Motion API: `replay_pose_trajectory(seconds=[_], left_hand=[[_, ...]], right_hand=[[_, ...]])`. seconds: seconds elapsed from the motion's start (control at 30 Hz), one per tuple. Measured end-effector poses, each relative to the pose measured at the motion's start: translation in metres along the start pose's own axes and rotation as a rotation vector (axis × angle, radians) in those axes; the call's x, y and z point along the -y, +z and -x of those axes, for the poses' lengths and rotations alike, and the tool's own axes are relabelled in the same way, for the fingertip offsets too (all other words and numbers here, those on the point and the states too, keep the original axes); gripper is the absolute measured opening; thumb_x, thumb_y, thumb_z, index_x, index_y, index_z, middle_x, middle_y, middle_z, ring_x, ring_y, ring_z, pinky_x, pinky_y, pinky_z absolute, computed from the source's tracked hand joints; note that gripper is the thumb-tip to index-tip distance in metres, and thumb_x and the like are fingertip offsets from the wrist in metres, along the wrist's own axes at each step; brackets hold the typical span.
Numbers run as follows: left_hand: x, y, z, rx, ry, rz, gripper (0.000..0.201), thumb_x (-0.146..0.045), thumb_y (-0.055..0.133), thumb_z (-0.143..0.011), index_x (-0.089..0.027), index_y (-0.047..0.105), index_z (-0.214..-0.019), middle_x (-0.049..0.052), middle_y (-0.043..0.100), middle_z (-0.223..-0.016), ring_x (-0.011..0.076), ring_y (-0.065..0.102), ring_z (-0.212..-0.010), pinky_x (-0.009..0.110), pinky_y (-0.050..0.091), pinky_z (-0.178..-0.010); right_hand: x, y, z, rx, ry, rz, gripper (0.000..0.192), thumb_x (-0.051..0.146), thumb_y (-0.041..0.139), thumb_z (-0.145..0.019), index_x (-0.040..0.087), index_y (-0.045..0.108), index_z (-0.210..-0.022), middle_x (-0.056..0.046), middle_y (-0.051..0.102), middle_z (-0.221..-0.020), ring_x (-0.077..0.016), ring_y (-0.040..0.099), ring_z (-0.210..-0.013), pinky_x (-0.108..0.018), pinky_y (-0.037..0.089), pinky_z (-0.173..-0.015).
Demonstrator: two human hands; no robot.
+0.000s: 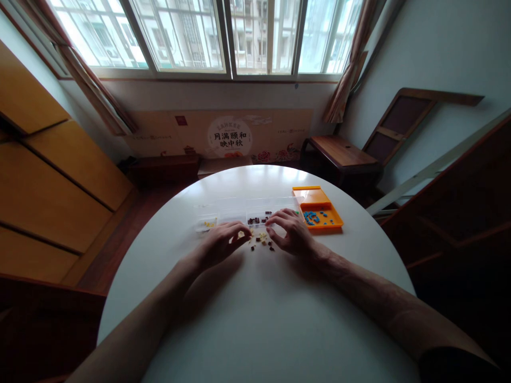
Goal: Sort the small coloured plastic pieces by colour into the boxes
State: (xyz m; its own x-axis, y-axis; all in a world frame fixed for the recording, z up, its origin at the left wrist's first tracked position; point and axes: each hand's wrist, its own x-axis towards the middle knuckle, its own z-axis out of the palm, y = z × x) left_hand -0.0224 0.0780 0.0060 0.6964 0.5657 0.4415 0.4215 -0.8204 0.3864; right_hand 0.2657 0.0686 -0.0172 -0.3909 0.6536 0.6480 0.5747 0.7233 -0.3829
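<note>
Forearms of mine reach out from the near edge across the round white table (259, 319), one from each side. My left hand (219, 246) lies palm down on the table top, its fingers curled together with the tips pinched at a small pale yellow piece (241, 234); whether that piece is truly gripped or only touched, I cannot tell. My right hand (290, 230) rests just across from it, fingers bent and lightly spread, the tips hovering at the scattered little pile of small dark brown and pale yellow plastic bits (261, 240) lying loose on the table between my two hands; it clamps on nothing I can make out.

Just beyond my fingertips sits a long clear plastic compartment box (239, 208), with a few yellow bits in its left cell and dark brown ones in a cell near the middle. Beside its right end stands an orange plastic tray (325, 205) holding small blue pieces (315, 217). Farther off are a dark wooden bench (339, 151) and the window (207, 32).
</note>
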Motion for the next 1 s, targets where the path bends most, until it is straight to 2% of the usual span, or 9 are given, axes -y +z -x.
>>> replay_pose_trajectory(seconds=[0.23, 0.37, 0.47, 0.63, 0.8, 1.0], left_hand=[[0.004, 0.003, 0.003, 0.057, -0.021, -0.005, 0.012, -0.028, 0.064, -0.109, -0.022, 0.074, -0.108, 0.004, 0.076, -0.098, 0.0128, 0.067, -0.073, 0.026, 0.054, -0.077], [0.003, 0.004, 0.005, 0.055, -0.029, -0.080, 0.009, -0.024, 0.067, -0.103, -0.024, 0.075, -0.107, 0.001, 0.076, -0.089, 0.0134, 0.067, -0.071, 0.027, 0.054, -0.078], [0.000, 0.002, 0.003, 0.043, -0.011, -0.082, 0.010, -0.023, 0.066, -0.104, -0.024, 0.076, -0.105, 0.001, 0.077, -0.091, 0.0129, 0.067, -0.070, 0.027, 0.053, -0.078], [-0.005, 0.000, -0.003, -0.026, 0.035, 0.010, 0.014, -0.024, 0.066, -0.107, -0.022, 0.080, -0.105, 0.005, 0.081, -0.099, 0.0125, 0.069, -0.074, 0.025, 0.055, -0.076], [-0.014, 0.011, -0.007, -0.197, -0.085, 0.197, 0.020, -0.036, 0.076, -0.104, -0.019, 0.083, -0.098, 0.006, 0.082, -0.089, 0.0120, 0.066, -0.065, 0.024, 0.054, -0.065], [-0.024, 0.022, -0.010, -0.159, -0.131, 0.319, 0.025, -0.040, 0.075, -0.105, -0.019, 0.084, -0.093, 0.004, 0.081, -0.078, 0.0123, 0.065, -0.062, 0.023, 0.053, -0.062]], right_hand=[[-0.001, 0.001, 0.001, 0.018, -0.013, -0.014, 0.005, 0.023, 0.072, -0.101, 0.025, 0.075, -0.104, -0.005, 0.080, -0.106, -0.0272, 0.069, -0.104, -0.046, 0.053, -0.099], [-0.002, 0.001, 0.001, 0.031, -0.011, -0.018, 0.005, 0.024, 0.072, -0.101, 0.025, 0.075, -0.105, -0.005, 0.081, -0.107, -0.0271, 0.069, -0.104, -0.046, 0.053, -0.100], [-0.002, 0.000, 0.001, 0.028, -0.017, -0.022, 0.005, 0.023, 0.072, -0.100, 0.025, 0.075, -0.104, -0.005, 0.081, -0.107, -0.0269, 0.069, -0.103, -0.047, 0.053, -0.100], [-0.002, 0.000, 0.001, 0.037, -0.049, -0.018, 0.006, 0.025, 0.072, -0.101, 0.026, 0.075, -0.106, -0.006, 0.081, -0.108, -0.0270, 0.070, -0.104, -0.047, 0.054, -0.100], [-0.002, 0.000, 0.000, 0.075, -0.182, -0.039, 0.011, 0.031, 0.076, -0.103, 0.027, 0.075, -0.112, -0.004, 0.082, -0.109, -0.0259, 0.070, -0.105, -0.046, 0.055, -0.101], [0.001, -0.001, -0.002, 0.073, -0.271, -0.070, 0.012, 0.033, 0.079, -0.103, 0.027, 0.075, -0.112, -0.003, 0.081, -0.103, -0.0240, 0.070, -0.099, -0.042, 0.056, -0.098]])
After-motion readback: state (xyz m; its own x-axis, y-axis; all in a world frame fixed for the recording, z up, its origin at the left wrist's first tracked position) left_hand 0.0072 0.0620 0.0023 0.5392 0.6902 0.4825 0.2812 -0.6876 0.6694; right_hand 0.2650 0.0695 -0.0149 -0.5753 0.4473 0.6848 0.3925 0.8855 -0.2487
